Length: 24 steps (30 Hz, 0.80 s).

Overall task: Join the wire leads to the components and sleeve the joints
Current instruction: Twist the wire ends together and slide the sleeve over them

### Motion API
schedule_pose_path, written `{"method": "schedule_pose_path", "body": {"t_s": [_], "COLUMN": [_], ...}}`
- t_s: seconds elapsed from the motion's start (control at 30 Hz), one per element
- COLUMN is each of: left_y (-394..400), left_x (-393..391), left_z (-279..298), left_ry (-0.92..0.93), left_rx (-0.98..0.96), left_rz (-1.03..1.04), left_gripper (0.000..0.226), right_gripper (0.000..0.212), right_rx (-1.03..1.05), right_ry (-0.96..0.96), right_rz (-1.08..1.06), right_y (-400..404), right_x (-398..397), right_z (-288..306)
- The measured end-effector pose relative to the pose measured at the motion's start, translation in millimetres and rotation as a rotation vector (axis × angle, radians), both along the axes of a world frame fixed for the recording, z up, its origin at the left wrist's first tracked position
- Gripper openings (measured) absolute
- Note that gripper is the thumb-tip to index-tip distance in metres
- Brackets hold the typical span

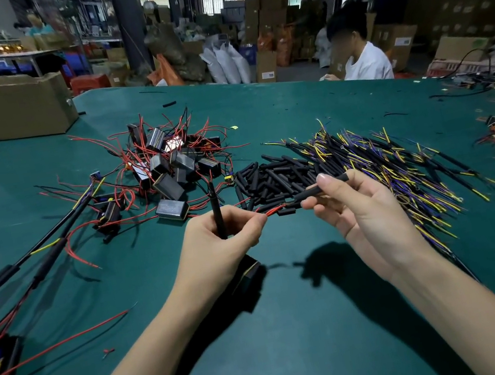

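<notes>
Green table point(297, 327) filled the view, bare cloth in front of the forearms, with a cardboard box point(4, 108) at the far left edge, a heap of black components point(169, 164) with red leads behind the left hand, loose black sleeves point(274, 176) in the middle and a spread of yellow-and-purple wire leads point(400, 160) to the right. Both forearms reached in from the near edge, hands raised close together above the table. Left hand point(219, 242) curled round an upright black sleeve point(217, 212) and pinched a red wire point(273, 210); right hand point(352, 205), palm up, pinched a black sleeved lead point(325, 185) meeting that red wire between the hands.
</notes>
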State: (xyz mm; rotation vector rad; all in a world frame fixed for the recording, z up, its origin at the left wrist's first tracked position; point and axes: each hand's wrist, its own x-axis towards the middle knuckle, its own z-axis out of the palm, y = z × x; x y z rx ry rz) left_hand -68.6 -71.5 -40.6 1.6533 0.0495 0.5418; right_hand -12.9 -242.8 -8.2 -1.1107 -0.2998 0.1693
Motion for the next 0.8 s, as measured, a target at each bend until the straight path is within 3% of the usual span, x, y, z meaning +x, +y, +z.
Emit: {"method": "schedule_pose_path", "body": {"t_s": [0.53,0.8], "left_y": [-0.3,-1.4], "left_x": [0.2,1.0], "left_z": [-1.0,0.0], "left_ry": [-0.014,-0.036], "left_rx": [0.005,-0.001], "left_rz": [0.015,0.029], "left_gripper": [0.016,0.017], "right_gripper": [0.021,0.020], "right_rx": [-0.029,0.056], "right_ry": [-0.011,0.007], "right_rz": [0.000,-0.011], "right_y": [4.1,10.9], "right_x": [-3.7,-7.4], "right_z": [-1.4,-4.4]}}
